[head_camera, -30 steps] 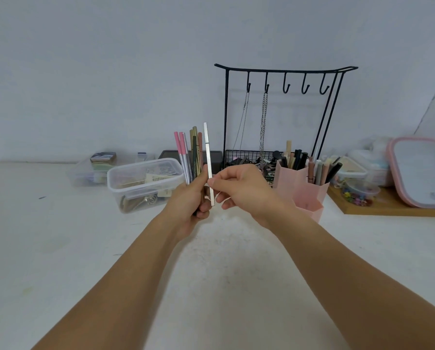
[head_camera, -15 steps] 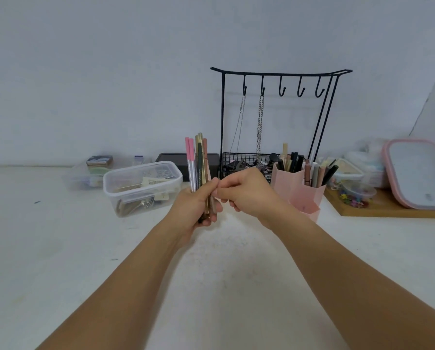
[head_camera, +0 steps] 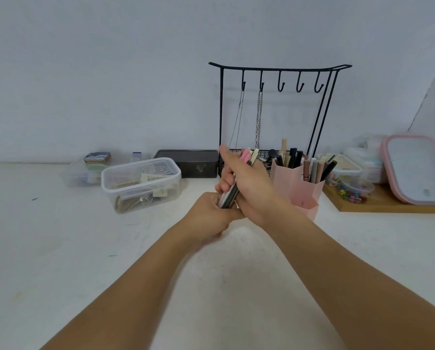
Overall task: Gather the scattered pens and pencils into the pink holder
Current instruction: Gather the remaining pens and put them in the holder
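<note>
Head view | pen bundle [head_camera: 232,188] passed since a second ago: right hand [head_camera: 249,184] grip wrapped around it, left hand [head_camera: 211,213] grip at its base | I judge pink holder [head_camera: 302,190] next.

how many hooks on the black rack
5, in a row under the top bar of the rack. The left two hold chains; the other three hang bare.

I see both hands, left hand [head_camera: 208,213] and right hand [head_camera: 246,183], gripping a pen bundle [head_camera: 230,195] beside the pink holder [head_camera: 302,193].
</note>
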